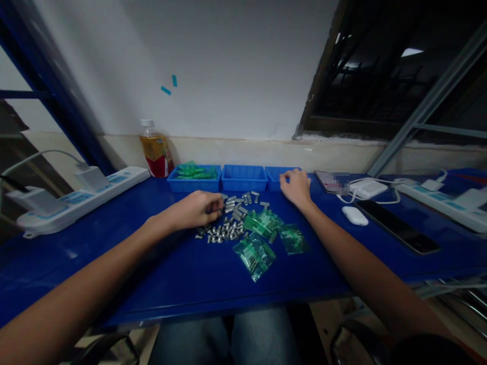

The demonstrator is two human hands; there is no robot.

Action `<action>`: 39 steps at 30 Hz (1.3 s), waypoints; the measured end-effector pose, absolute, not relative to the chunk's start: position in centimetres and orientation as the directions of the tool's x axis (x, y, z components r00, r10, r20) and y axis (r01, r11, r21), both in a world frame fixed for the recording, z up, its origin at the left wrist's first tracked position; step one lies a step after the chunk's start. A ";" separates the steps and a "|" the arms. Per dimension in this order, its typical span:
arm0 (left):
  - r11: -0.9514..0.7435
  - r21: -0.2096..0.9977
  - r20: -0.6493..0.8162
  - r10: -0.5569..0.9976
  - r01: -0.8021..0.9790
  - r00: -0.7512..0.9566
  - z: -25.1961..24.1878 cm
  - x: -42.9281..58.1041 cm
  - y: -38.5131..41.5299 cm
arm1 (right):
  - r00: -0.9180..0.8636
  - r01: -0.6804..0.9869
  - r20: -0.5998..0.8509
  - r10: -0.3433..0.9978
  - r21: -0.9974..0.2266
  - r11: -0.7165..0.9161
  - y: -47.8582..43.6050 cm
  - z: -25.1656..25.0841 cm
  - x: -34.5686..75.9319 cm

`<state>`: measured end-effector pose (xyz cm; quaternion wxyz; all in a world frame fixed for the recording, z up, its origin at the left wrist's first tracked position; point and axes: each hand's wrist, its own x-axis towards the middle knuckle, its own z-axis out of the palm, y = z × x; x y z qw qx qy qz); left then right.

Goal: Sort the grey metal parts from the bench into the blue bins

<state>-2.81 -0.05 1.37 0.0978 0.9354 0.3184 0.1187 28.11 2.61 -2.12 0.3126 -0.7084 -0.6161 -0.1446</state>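
Observation:
My left hand (203, 209) is curled, fingers pinched together, at the left edge of a pile of small metal parts. What it holds, if anything, is hidden. In that pile, short silver cylinders (230, 203) lie behind rounder, screw-like pieces (224, 232). My right hand (297, 186) is bent at the front of the right blue bin (272, 175), its fingertips curled and partly hidden. Between my forearms lie green-tinted zip bags (254, 255) with small parts inside, one bag (293, 239) nearest my right wrist.
A left blue bin (194, 186) holds green bags; a middle blue bin (244, 178) stands beside it. A drink bottle (155, 149) and a power strip (83, 200) are left. Rightward lie a black phone (397, 226), a white earbud case (354, 216) and cables.

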 end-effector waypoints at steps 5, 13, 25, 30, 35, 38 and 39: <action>-0.715 0.439 0.344 0.693 0.544 0.634 1.4 -1.5 -1.1 | -0.035 0.951 0.697 0.716 -0.198 0.239 0.2 -0.9 24.6; -0.427 0.875 0.296 0.846 0.230 0.444 0.7 0.4 -2.0 | -0.420 0.785 0.743 0.520 0.010 0.619 -4.5 0.0 18.3; -0.558 0.686 0.277 0.794 0.467 0.541 1.7 -0.1 -2.1 | -0.427 0.791 0.732 0.531 0.018 0.611 -4.5 0.3 18.5; -0.642 0.210 0.219 0.766 0.738 0.604 1.9 -2.8 -0.9 | -0.137 0.912 0.751 0.646 -0.159 0.379 -0.8 -0.1 23.2; -0.664 0.130 0.112 0.748 0.736 0.655 0.6 -2.9 -0.5 | 0.075 0.967 0.697 0.713 -0.225 0.119 2.2 -1.7 28.1; -0.657 0.137 0.122 0.753 0.741 0.646 0.2 -2.4 -0.7 | 0.083 0.973 0.673 0.735 -0.214 0.086 2.8 -2.3 28.6; -0.658 0.142 0.120 0.753 0.739 0.647 0.1 -2.3 -0.6 | 0.086 0.974 0.664 0.742 -0.214 0.079 2.9 -2.4 28.4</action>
